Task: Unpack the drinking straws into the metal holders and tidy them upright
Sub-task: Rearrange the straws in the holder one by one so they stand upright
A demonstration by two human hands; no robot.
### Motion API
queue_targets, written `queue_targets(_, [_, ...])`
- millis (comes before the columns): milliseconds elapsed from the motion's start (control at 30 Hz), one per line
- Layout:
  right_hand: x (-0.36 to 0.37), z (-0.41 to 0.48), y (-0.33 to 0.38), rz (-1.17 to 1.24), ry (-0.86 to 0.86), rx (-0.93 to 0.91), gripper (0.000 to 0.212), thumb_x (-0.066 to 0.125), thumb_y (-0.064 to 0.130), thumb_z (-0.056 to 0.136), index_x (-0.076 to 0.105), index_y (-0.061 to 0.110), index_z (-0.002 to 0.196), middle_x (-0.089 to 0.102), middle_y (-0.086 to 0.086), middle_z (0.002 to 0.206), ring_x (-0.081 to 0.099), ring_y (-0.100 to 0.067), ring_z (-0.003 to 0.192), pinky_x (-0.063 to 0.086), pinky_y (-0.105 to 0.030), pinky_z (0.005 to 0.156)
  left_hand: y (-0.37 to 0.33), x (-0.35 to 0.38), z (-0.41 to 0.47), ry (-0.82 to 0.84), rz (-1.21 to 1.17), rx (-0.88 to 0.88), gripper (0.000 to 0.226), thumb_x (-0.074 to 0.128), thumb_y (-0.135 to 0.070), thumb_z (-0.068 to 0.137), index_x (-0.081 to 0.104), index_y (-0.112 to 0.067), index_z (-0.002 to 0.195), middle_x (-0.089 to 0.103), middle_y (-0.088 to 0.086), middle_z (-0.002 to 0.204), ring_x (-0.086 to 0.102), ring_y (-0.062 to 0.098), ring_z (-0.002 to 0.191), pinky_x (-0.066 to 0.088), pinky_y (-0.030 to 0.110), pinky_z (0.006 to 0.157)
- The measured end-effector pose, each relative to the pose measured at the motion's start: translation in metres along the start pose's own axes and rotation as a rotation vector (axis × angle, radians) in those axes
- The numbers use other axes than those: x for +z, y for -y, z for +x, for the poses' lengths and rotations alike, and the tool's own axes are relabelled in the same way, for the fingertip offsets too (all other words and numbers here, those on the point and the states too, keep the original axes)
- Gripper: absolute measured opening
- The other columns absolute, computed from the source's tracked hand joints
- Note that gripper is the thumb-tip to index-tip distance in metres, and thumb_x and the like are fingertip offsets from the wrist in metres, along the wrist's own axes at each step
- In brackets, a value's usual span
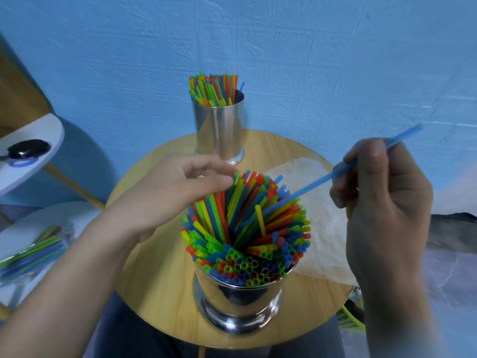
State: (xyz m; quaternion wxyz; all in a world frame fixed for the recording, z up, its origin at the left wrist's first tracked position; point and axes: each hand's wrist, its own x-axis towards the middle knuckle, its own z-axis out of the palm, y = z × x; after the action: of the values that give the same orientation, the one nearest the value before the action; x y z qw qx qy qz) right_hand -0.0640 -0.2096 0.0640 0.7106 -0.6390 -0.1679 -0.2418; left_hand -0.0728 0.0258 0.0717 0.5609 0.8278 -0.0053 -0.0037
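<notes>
Blue straw (317, 180) pinched in R hand (387, 202), lower end among straws (245, 228) in near metal holder (237, 298); L hand (175, 187) touches straw tops, grip unclear; wooden tabletop (160, 280).

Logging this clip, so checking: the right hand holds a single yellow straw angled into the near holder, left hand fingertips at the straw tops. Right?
Not quite: the straw is blue, not yellow. The head view shows the right hand pinching a single blue straw angled into the near holder, left hand fingertips at the straw tops.
</notes>
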Motion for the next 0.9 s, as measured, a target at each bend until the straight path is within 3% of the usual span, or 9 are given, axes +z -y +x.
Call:
queue_targets(133, [0.006,-0.003,-0.003,-0.176,0.164,-0.018,0.026,0.052,0.032,0.106,0.061,0.021,0.083,0.058,-0.006,0.066,0.050,-0.013,0.058,0.041,-0.028,0.056,-0.001,0.000,0.002,-0.019,0.082,0.023,0.011,0.080,-0.029,0.085,0.081,-0.029,0.097,0.078,-0.003,0.094,0.074,0.023,0.092,0.056,0.048,0.096])
queue_targets(267, [0.010,-0.006,-0.005,-0.269,0.271,-0.006,0.032,0.055,0.043,0.100,0.064,0.017,0.084,0.056,-0.010,0.069,0.054,-0.026,0.064,0.044,-0.042,0.059,-0.004,0.002,0.004,-0.042,0.138,0.043,0.007,0.079,-0.032,0.083,0.080,-0.032,0.091,0.076,-0.011,0.086,0.073,0.018,0.084,0.058,0.032,0.084])
queue_targets(367, [0.009,-0.007,-0.005,-0.300,0.317,0.015,0.023,0.060,0.042,0.099,0.065,0.024,0.085,0.057,-0.006,0.071,0.053,-0.023,0.065,0.043,-0.035,0.057,-0.007,0.003,0.005,-0.056,0.194,0.054,0.008,0.079,-0.035,0.081,0.080,-0.033,0.089,0.075,-0.016,0.083,0.071,0.011,0.077,0.053,0.022,0.070])
queue_targets(467, [0.009,-0.007,-0.006,-0.269,0.346,0.056,0.009,0.071,0.026,0.096,0.063,0.030,0.093,0.059,-0.003,0.072,0.053,-0.022,0.065,0.043,-0.029,0.057,-0.008,0.003,0.006,-0.076,0.266,0.051,0.006,0.078,-0.039,0.082,0.079,-0.036,0.088,0.073,-0.021,0.079,0.071,0.008,0.076,0.055,0.031,0.079])
queue_targets(567, [0.008,-0.006,-0.007,-0.276,0.362,0.060,0.020,0.075,0.024,0.093,0.061,0.035,0.101,0.060,-0.001,0.073,0.053,-0.020,0.063,0.044,-0.028,0.057,-0.008,0.004,0.006,-0.097,0.328,0.043,0.005,0.077,-0.042,0.083,0.079,-0.040,0.087,0.071,-0.026,0.078,0.070,0.002,0.077,0.057,0.037,0.086])
queue_targets(667, [0.008,-0.006,-0.005,-0.283,0.377,0.037,0.002,0.067,0.033,0.099,0.065,0.033,0.098,0.058,0.003,0.072,0.053,-0.016,0.064,0.042,-0.025,0.056,-0.008,0.005,0.006,-0.118,0.337,0.057,0.004,0.075,-0.043,0.084,0.078,-0.041,0.087,0.071,-0.027,0.077,0.068,0.000,0.077,0.056,0.037,0.086])
queue_targets(733, [0.007,-0.006,-0.006,-0.320,0.377,-0.005,0.022,0.052,0.041,0.105,0.068,0.031,0.094,0.060,0.001,0.074,0.056,-0.017,0.068,0.044,-0.032,0.059,-0.011,0.006,0.006,-0.131,0.302,0.087,0.004,0.075,-0.043,0.084,0.079,-0.041,0.086,0.071,-0.025,0.076,0.066,-0.003,0.073,0.054,0.029,0.079])
queue_targets(800, [0.007,-0.006,-0.007,-0.363,0.392,0.000,0.031,0.045,0.044,0.105,0.070,0.032,0.090,0.062,0.003,0.078,0.060,-0.018,0.074,0.046,-0.036,0.063,-0.015,0.006,0.006,-0.144,0.228,0.143,0.004,0.076,-0.039,0.084,0.080,-0.038,0.085,0.072,-0.014,0.075,0.065,0.004,0.069,0.048,0.024,0.067])
queue_targets(900, [0.007,-0.005,-0.009,-0.407,0.456,0.053,0.015,0.060,0.042,0.095,0.072,0.038,0.089,0.064,0.010,0.084,0.060,-0.015,0.077,0.047,-0.027,0.065,-0.021,0.007,0.007,-0.131,0.116,0.215,0.006,0.076,-0.037,0.086,0.080,-0.034,0.089,0.075,0.001,0.083,0.067,0.027,0.083,0.051,0.031,0.069])
